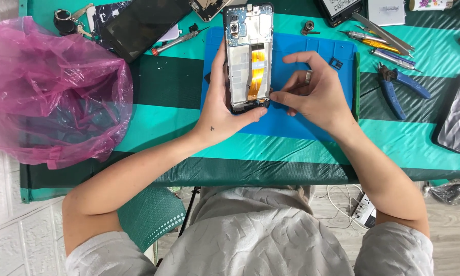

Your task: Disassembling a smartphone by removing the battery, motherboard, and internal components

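An opened smartphone with its back cover off stands tilted over a blue work mat; an orange flex cable runs down its white inner frame. My left hand grips the phone along its left side and under its bottom edge. My right hand, with a ring on one finger, has its fingertips pinched at the phone's lower right corner. Whether those fingers hold a small part is hidden.
A pink plastic bag lies at the left. A dark phone screen and a screwdriver lie at the back left. Tweezers and screwdrivers, blue pliers and a phone in a grey case are at the right.
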